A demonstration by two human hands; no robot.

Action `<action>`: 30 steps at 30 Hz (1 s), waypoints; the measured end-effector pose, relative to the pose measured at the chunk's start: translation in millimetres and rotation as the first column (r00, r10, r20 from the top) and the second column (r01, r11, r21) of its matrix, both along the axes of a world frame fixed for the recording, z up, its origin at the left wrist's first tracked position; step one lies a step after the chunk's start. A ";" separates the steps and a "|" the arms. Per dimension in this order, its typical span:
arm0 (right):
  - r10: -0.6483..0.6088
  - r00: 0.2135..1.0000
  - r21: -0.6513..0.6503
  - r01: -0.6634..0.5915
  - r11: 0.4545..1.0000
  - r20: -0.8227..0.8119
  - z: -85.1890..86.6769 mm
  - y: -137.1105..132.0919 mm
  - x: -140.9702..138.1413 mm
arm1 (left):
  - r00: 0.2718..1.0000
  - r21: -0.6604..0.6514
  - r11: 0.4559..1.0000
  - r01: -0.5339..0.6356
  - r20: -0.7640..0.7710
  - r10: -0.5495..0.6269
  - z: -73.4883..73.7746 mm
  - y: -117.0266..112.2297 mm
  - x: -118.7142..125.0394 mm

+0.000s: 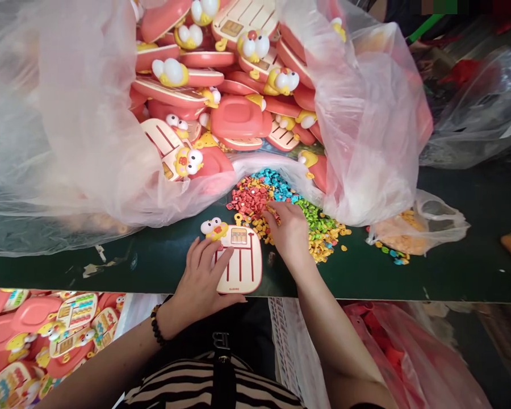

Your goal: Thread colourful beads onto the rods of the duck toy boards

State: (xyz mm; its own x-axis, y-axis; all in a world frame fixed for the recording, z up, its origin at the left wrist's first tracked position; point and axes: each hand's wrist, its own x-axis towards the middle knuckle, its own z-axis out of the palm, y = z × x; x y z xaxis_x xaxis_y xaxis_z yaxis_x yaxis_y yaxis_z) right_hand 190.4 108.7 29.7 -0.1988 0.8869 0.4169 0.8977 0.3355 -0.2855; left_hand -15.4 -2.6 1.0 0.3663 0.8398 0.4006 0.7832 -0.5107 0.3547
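Note:
A cream and red toy board (239,267) with a yellow, big-eyed animal head lies at the table's near edge. My left hand (202,270) rests on its left side, fingers spread, with the index fingertip on the face near the slots. A small red piece (220,247) shows beside that fingertip. Over the heap of small coloured pieces, my right hand (290,233) has its fingers curled together, with red and yellow pieces (274,215) at the fingertips. Red pieces (249,196), blue pieces (275,183), green pieces (315,218) and yellow pieces (323,247) surround it.
A large clear plastic bag (366,142) full of similar toy boards (241,116) stands behind the heap. A small bag (409,233) of yellow pieces lies to the right. Below the table (344,284), at left, are toy boards (79,315) with coloured pieces on them; a red plastic bag (413,352) is at right.

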 end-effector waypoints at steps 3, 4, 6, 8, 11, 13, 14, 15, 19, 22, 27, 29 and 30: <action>0.025 0.995 -0.065 -0.019 0.998 0.101 -6.2 14.2 -3.1 | 1.000 0.037 0.999 0.002 0.003 -0.002 -1.2 0.7 0.5; 0.024 0.994 -0.064 -0.017 0.998 0.107 -6.0 14.6 -3.1 | 1.000 0.041 0.999 0.001 0.002 -0.001 -1.3 0.9 0.6; -0.022 0.997 -0.006 0.023 1.000 0.075 -2.2 9.1 -0.7 | 1.000 0.036 0.999 -0.002 -0.009 0.002 -0.9 1.0 0.7; -0.071 0.997 0.069 0.071 0.995 0.003 2.5 -3.2 2.5 | 1.000 0.021 1.000 0.002 -0.022 -0.001 -0.4 1.1 0.9; 0.023 0.998 0.080 -0.018 0.997 -0.062 1.5 -27.6 0.4 | 1.000 0.004 1.000 0.016 -0.023 -0.016 -0.1 1.2 0.8; 0.125 0.992 0.069 -0.123 0.990 -0.034 -5.5 -42.2 -6.1 | 1.000 -0.001 1.000 0.019 -0.009 -0.019 -0.4 1.3 0.2; 0.150 0.989 0.067 -0.149 0.987 -0.005 -9.3 -48.0 -9.7 | 1.000 -0.003 1.000 0.025 0.001 -0.025 -0.6 1.5 -0.3; 0.157 0.987 0.066 -0.159 0.985 0.028 -12.5 -52.9 -13.1 | 0.999 -0.005 0.999 0.039 0.012 -0.039 -0.9 1.6 -0.9; 0.141 0.981 -0.016 -0.140 0.990 0.132 -13.9 -72.3 -20.7 | 0.988 -0.010 0.992 0.128 0.089 -0.126 -2.2 2.4 -3.7; 0.128 0.978 -0.069 -0.118 0.991 0.166 -11.1 -92.8 -24.0 | 0.982 0.002 0.993 0.121 0.147 -0.120 -3.2 2.7 -4.6; 0.072 0.977 -0.033 -0.067 0.997 0.202 -18.2 -114.3 -34.7 | 0.975 -0.015 0.991 0.135 0.179 -0.130 -4.9 1.2 -5.1; 0.083 0.975 -0.011 -0.083 0.997 0.204 -20.9 -114.2 -39.1 | 0.971 -0.024 0.988 0.151 0.191 -0.144 -5.0 0.1 -5.9; 0.089 0.976 0.003 -0.091 0.996 0.201 -21.5 -113.3 -40.8 | 0.970 -0.026 0.988 0.153 0.194 -0.145 -4.7 -0.3 -6.3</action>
